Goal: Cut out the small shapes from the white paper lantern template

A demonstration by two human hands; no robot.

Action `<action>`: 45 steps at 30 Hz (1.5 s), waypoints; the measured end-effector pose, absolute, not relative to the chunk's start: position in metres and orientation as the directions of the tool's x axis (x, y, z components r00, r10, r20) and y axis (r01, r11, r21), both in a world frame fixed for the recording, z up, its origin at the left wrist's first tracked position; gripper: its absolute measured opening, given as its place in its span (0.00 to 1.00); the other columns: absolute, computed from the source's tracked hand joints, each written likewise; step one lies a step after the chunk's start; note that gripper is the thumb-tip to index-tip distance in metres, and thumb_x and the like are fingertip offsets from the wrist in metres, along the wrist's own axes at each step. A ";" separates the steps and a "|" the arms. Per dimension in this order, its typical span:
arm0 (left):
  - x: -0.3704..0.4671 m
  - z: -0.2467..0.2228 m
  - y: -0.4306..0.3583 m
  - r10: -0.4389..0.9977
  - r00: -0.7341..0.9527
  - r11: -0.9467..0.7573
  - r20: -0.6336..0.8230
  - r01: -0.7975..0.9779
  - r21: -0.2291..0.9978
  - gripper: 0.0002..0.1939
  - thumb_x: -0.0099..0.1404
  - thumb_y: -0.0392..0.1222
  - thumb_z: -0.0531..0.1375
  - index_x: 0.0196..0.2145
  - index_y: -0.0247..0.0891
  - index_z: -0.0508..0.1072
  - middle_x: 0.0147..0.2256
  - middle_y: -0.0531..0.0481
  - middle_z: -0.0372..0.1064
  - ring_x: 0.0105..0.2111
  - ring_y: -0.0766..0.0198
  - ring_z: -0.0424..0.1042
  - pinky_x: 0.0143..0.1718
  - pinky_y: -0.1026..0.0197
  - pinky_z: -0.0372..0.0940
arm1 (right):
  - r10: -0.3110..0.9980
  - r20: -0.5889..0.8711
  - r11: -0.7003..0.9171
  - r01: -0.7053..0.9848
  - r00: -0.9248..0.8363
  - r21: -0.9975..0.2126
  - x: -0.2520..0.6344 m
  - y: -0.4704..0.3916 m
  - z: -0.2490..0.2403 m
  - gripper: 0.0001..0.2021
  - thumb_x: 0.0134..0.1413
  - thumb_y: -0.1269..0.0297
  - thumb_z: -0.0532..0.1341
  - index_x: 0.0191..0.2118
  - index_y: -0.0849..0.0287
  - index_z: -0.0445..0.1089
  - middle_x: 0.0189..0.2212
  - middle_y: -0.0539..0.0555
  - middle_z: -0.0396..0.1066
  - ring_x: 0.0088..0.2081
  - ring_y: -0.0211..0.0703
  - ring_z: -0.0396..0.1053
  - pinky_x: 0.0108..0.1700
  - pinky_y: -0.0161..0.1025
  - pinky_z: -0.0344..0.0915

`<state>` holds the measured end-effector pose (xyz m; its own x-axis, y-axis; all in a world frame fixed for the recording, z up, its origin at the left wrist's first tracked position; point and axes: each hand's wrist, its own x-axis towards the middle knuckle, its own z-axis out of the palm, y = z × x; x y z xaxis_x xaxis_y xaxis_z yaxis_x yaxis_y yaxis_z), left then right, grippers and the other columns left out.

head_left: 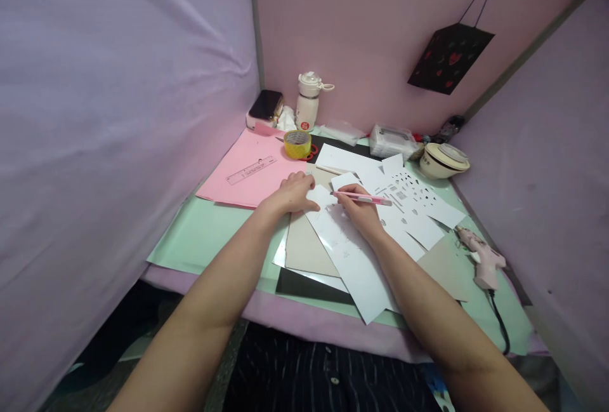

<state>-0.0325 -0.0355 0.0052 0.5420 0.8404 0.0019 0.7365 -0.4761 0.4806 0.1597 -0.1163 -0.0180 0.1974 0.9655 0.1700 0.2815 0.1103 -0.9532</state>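
My right hand point(360, 210) is closed around a slim pink-and-white craft knife point(368, 199). Its tip points left, at the upper end of a long white paper strip point(354, 266) with small faint star-like marks. My left hand point(295, 193) lies at the strip's upper left edge, thumb on the paper and fingers apart, holding nothing. Beneath the strip is a beige board point(304, 247), with a dark sheet point(309, 286) lower down. Right of my right hand, white sheets point(404, 199) with many small cut-outs overlap.
Pink paper point(247, 183) with a clear ruler point(251, 170) lies left. A yellow tape roll point(297, 145) sits over red-handled scissors point(313, 153). Behind are a bottle point(307, 104), a phone point(266, 105) and a plastic box point(392, 141). A bowl point(442, 161) and glue gun point(483, 258) stand right.
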 end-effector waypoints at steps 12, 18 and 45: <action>-0.024 -0.002 -0.031 0.957 0.289 -0.263 0.005 0.865 0.428 0.21 0.54 0.55 0.67 0.37 0.39 0.67 0.47 0.37 0.64 0.51 0.40 0.62 0.48 0.47 0.59 | 0.980 0.078 0.032 0.243 0.183 -0.970 0.187 -0.133 0.005 0.14 0.50 0.50 0.66 0.35 0.55 0.72 0.25 0.48 0.66 0.27 0.37 0.61 0.27 0.35 0.55; -0.024 0.004 -0.037 0.947 0.321 -0.269 0.006 0.781 0.564 0.16 0.53 0.45 0.67 0.31 0.42 0.62 0.38 0.43 0.67 0.41 0.48 0.67 0.36 0.54 0.61 | 0.959 -0.110 -0.177 0.251 0.260 -0.952 0.196 -0.144 0.009 0.13 0.48 0.50 0.66 0.33 0.54 0.74 0.25 0.49 0.64 0.24 0.37 0.57 0.19 0.33 0.46; -0.015 0.012 -0.036 0.832 0.230 -0.554 0.504 0.363 0.749 0.07 0.60 0.32 0.60 0.34 0.40 0.66 0.33 0.53 0.67 0.36 0.62 0.67 0.42 0.59 0.63 | 0.990 0.060 0.031 0.217 0.126 -0.976 0.198 -0.141 0.016 0.12 0.50 0.53 0.65 0.35 0.56 0.74 0.28 0.51 0.70 0.29 0.39 0.63 0.29 0.36 0.57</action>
<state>-0.0152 -0.0357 0.0119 0.2304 0.8324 0.5040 0.3628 -0.5541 0.7492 0.1983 -0.1408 0.0157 0.1258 0.9903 0.0597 0.2169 0.0312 -0.9757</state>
